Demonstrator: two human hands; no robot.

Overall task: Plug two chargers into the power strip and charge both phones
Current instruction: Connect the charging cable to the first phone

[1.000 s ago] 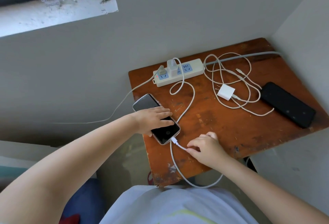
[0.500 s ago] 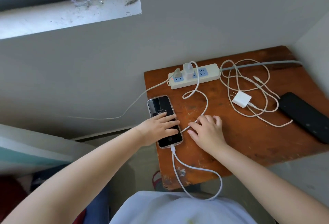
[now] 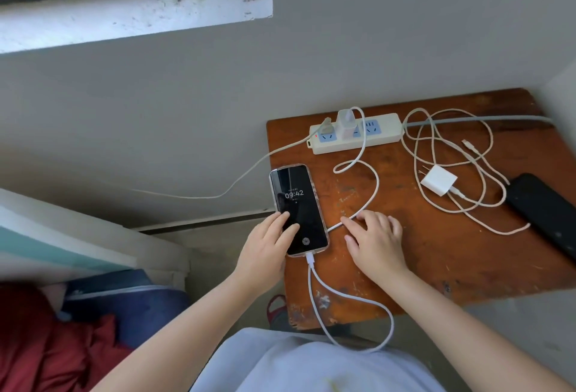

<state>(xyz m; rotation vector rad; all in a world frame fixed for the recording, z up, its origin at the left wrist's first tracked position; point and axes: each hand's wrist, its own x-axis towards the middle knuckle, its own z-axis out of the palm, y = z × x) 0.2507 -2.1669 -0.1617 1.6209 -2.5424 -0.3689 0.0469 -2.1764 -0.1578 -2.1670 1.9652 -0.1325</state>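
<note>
Since a second ago the phone (image 3: 297, 209) has turned upright on the surface (image 3: 436, 251) and lit to 09:42, cable (image 3: 349, 304) plugged into its near end. Left hand (image 3: 268, 248) lies spread, fingertips on the screen; right hand (image 3: 375, 240) lies flat, fingers apart, beside it. One charger (image 3: 345, 122) sits in the power strip (image 3: 355, 133); second charger (image 3: 439, 180) and black phone (image 3: 542, 211) lie loose.

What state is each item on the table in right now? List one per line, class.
Near phone: screen lit, cable plugged in.
Far phone: screen dark, no cable attached.
First charger: plugged into power strip.
Second charger: unplugged, lying on table.
Left hand: fingers on near phone.
Right hand: flat on table.
</note>
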